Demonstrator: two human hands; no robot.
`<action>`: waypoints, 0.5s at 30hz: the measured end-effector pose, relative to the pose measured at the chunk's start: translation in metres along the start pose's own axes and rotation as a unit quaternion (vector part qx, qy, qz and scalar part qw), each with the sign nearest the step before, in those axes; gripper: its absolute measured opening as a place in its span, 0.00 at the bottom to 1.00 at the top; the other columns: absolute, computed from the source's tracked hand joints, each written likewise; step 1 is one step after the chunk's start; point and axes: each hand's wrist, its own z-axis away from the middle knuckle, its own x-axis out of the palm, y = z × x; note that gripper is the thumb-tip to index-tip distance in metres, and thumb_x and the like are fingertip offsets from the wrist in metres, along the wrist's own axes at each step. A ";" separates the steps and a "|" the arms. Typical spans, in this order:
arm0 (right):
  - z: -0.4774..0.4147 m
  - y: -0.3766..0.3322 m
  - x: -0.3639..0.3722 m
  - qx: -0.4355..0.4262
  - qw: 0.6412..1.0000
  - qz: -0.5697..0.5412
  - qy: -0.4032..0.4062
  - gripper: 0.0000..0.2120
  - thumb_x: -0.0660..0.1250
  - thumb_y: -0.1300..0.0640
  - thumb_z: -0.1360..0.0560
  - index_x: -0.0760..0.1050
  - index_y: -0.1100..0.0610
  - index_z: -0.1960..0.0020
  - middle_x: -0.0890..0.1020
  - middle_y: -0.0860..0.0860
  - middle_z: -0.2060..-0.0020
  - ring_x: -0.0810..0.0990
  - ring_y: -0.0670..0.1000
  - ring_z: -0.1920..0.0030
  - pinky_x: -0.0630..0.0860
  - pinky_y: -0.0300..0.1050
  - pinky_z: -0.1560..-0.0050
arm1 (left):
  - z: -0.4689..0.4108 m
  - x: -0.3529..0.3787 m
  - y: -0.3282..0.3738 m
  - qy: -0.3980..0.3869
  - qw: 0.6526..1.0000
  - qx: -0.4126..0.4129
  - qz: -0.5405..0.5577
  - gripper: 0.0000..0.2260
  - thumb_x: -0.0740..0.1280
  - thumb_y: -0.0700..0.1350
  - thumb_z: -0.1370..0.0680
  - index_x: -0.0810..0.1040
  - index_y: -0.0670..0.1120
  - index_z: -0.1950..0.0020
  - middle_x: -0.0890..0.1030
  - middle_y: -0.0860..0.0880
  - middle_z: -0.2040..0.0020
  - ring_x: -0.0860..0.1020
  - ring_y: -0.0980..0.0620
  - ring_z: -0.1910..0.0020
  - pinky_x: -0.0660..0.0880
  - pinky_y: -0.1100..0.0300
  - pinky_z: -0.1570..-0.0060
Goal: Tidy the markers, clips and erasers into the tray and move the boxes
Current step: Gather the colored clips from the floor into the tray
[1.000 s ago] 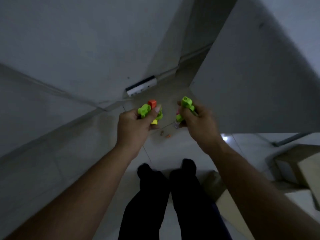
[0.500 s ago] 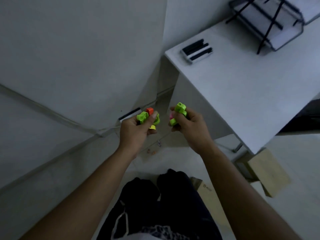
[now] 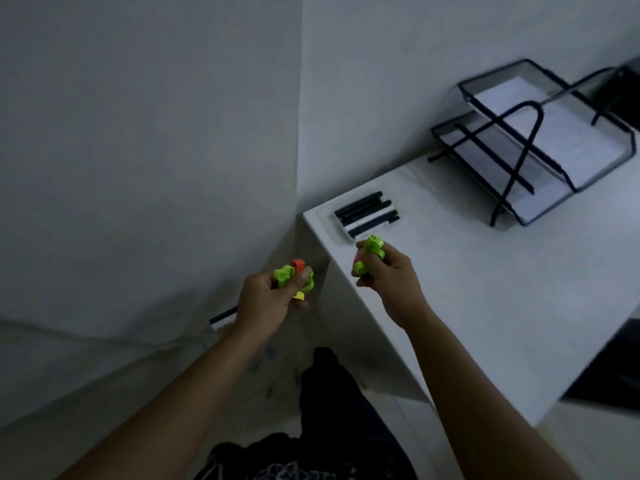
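Head view now takes in the white table point(image 3: 485, 306), hands risen from floor level: left hand point(image 3: 266, 299) grasps green and orange clips point(image 3: 284, 274), right hand point(image 3: 389, 277) grasps green and pink clips point(image 3: 373, 244) at 6 o'clock of the marker tray point(image 3: 341, 227), so drop-off looks near.

Bright clips point(image 3: 285, 275) in left hand point(image 3: 266, 299) and right hand point(image 3: 391, 278), near desk point(image 3: 485, 306) with markers point(image 3: 367, 214) and tray point(image 3: 478, 176)

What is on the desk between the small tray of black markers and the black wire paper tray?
Nothing: the head view shows bare white desk between the marker tray and the wire paper tray.
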 end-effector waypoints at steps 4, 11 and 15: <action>-0.083 0.003 -0.020 0.017 0.992 0.122 -0.017 0.07 0.63 0.57 0.22 0.79 0.55 0.50 0.82 0.55 0.58 0.81 0.53 0.58 0.82 0.47 0.58 | -0.041 0.037 0.011 0.035 0.999 -0.016 0.026 0.05 0.74 0.45 0.29 0.84 0.44 0.58 0.86 0.48 0.62 0.83 0.51 0.64 0.81 0.58 0.65; -0.186 0.004 -0.026 -0.043 0.933 0.348 -0.082 0.09 0.61 0.59 0.21 0.77 0.59 0.43 0.81 0.54 0.49 0.79 0.50 0.53 0.74 0.37 0.56 | -0.089 0.073 0.022 0.068 0.995 -0.055 0.052 0.05 0.73 0.43 0.28 0.84 0.42 0.59 0.85 0.44 0.62 0.84 0.53 0.65 0.81 0.58 0.65; -0.212 0.013 -0.017 -0.069 0.903 0.403 -0.132 0.10 0.61 0.59 0.21 0.77 0.58 0.43 0.79 0.54 0.46 0.79 0.52 0.51 0.77 0.39 0.53 | -0.103 0.080 0.026 0.077 0.994 -0.060 0.053 0.06 0.73 0.43 0.28 0.83 0.40 0.56 0.85 0.45 0.61 0.84 0.54 0.63 0.81 0.60 0.66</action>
